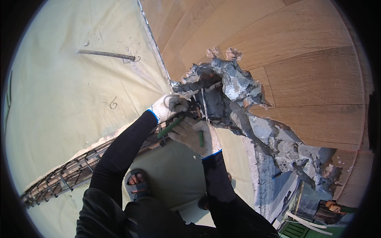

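My right hand (pixel 196 137), in a whitish knitted glove with a blue cuff, is around a pair of green-handled pincers (pixel 170 127), their two handles spread apart. The jaws point into the broken wall opening, where shadow and my gloves hide them. Just above, my left hand (pixel 170 107), gloved alike, has its fingers curled against the end of the rebar cage (pixel 79 168) at the opening's edge. What those fingers pinch, if anything, is too small to make out. Thin steel bars (pixel 205 105) stand inside the dark opening next to both hands.
Jagged broken concrete (pixel 238 83) borders the opening, with brown wood-look tiles (pixel 305 79) beyond it. On the left, pale sheeting (pixel 51 95) bears a loose rebar piece (pixel 107 54) and a curl of wire (pixel 114 104). My sandalled foot (pixel 137 183) is below.
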`<state>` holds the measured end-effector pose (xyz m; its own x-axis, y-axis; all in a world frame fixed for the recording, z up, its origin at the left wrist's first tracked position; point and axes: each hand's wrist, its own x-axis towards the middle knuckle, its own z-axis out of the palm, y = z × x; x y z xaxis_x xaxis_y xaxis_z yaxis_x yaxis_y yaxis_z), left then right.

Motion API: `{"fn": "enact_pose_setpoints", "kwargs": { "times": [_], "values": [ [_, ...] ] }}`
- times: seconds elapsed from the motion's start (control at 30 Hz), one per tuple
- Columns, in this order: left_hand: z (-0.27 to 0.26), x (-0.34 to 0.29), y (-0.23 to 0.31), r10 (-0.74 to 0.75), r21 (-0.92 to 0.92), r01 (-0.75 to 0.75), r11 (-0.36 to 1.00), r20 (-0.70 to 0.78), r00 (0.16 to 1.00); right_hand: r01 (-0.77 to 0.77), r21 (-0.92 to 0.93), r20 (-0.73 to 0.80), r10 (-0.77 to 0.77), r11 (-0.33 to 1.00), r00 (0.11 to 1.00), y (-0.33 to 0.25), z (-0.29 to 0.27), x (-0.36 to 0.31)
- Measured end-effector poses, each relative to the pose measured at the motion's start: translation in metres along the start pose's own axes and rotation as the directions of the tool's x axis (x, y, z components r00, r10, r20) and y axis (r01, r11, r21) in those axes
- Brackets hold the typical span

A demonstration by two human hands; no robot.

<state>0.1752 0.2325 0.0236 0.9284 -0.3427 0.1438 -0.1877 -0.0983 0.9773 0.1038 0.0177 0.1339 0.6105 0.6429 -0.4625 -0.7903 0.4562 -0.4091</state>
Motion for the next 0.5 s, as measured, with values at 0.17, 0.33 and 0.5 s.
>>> {"fn": "enact_pose_setpoints", "kwargs": {
  "times": [0.17, 0.33, 0.5],
  "values": [
    [0.0, 0.001, 0.018, -0.039, 0.093, 0.049, 0.994, -0.111, 0.993, -0.142, -0.144, -0.198, 0.112, 0.979, 0.974, -0.016, 0.013, -0.009],
    [0.02, -0.007, -0.039, -0.28, -0.428, 0.096, 0.899, -0.392, 0.876, -0.05, -0.101, -0.088, 0.041, 0.994, 0.995, -0.008, 0.018, 0.0],
    [0.042, 0.009, -0.042, -0.384, -0.434, 0.143, 0.89, -0.541, 0.748, 0.054, -0.042, -0.06, -0.056, 0.998, 0.997, 0.001, 0.024, 0.001]
  ]
}}
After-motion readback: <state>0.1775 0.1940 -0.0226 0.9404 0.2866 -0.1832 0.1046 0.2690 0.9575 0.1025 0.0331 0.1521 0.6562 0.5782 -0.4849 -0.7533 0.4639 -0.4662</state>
